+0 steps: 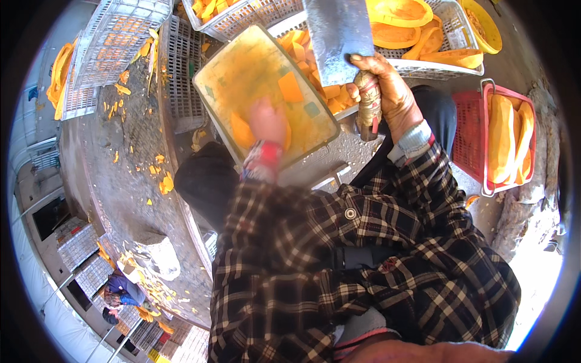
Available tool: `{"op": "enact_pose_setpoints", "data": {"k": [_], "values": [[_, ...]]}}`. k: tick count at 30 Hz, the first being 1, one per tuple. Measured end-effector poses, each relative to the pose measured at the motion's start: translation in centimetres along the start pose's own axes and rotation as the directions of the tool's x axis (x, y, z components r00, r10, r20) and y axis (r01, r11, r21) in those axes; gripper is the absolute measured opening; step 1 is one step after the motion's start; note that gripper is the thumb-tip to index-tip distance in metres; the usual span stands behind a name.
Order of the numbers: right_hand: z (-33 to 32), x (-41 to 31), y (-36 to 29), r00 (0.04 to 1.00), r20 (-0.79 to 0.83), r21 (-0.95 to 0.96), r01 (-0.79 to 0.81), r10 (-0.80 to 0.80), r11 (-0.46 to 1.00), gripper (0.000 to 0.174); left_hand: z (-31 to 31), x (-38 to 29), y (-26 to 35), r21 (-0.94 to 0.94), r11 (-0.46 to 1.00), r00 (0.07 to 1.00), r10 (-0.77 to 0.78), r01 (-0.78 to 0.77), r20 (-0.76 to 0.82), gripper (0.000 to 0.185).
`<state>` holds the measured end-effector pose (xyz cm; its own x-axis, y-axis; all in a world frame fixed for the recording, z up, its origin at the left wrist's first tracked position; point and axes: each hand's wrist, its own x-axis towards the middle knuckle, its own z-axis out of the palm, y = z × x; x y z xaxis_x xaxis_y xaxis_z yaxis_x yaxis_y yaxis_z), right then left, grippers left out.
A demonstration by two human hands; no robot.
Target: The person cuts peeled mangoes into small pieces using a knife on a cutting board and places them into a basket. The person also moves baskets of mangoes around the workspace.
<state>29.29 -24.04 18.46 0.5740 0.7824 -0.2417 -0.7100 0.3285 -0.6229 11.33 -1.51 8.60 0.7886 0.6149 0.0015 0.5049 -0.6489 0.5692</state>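
My right hand [386,90] grips the wrapped handle of a broad-bladed cleaver [338,41], its blade raised above a white crate of cut pumpkin. Blurred by motion, my left hand [268,120] is low over the cutting board [227,59], at a piece of orange pumpkin [240,130]; whether its fingers hold the piece cannot be told. Another cut pumpkin piece [290,87] lies on the board between my hands. Orange chunks [333,93] fill the crate beyond the board's right edge, partly hidden by the cleaver.
Hollowed pumpkin halves [399,22] lie in a white crate [454,68] ahead. A red basket [467,131] of peeled pumpkin pieces stands at right, a yellow bowl [492,36] at the upper right. Scraps litter the long surface [131,159] at left. A person [122,292] works at lower left.
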Motion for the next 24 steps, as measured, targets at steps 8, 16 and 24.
{"op": "enact_pose_setpoints", "data": {"k": [8, 16, 24], "values": [[-0.7, -0.1, -0.6, 0.976, -0.197, -0.083, 0.082, -0.097, 0.993, 0.037, 5.6, 5.7, 5.0, 0.397, 0.898, 0.934, -0.291, 0.191, 0.208, 0.050], [0.8, 0.4, 0.1, 0.979, -0.190, -0.042, 0.065, -0.072, 0.997, 0.033, 5.7, 8.7, 1.7, 0.093, 0.994, 0.925, -0.084, 0.052, 0.371, 0.044], [2.1, 0.2, 0.6, 0.965, -0.237, -0.191, 0.067, -0.112, 0.979, 0.039, -4.4, 14.3, -1.3, -0.557, 0.812, 0.948, -0.293, 0.177, -0.126, 0.050]]}}
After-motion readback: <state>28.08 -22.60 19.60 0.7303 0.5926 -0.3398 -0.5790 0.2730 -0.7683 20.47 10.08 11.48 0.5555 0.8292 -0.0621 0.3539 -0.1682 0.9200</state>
